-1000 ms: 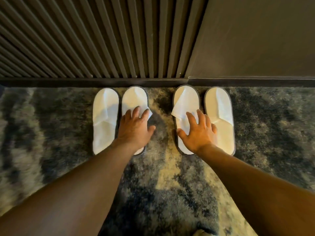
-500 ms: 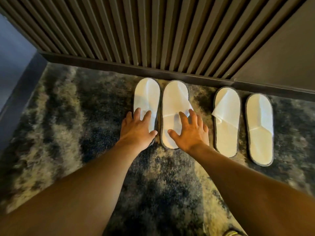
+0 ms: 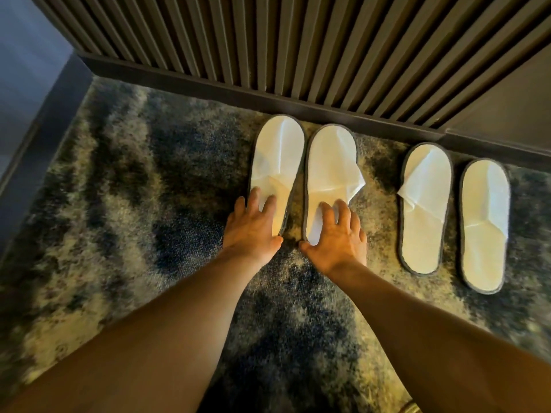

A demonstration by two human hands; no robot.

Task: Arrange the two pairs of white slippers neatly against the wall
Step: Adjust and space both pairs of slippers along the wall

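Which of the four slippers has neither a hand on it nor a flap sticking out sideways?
The rightmost slipper: untouched, its upper lying flat within the sole's outline.

- You are crouched in what looks like a hotel room or guest suite, by its furnishings.
- Dark vertical-slatted wall panelling (image 3: 268,40) runs above a dark skirting board (image 3: 268,99).
- A plush carpet (image 3: 134,189) mottled blue-grey and cream covers the floor.
- Thin white disposable slippers (image 3: 423,210), the kind set out for guests, line the carpet's far edge.
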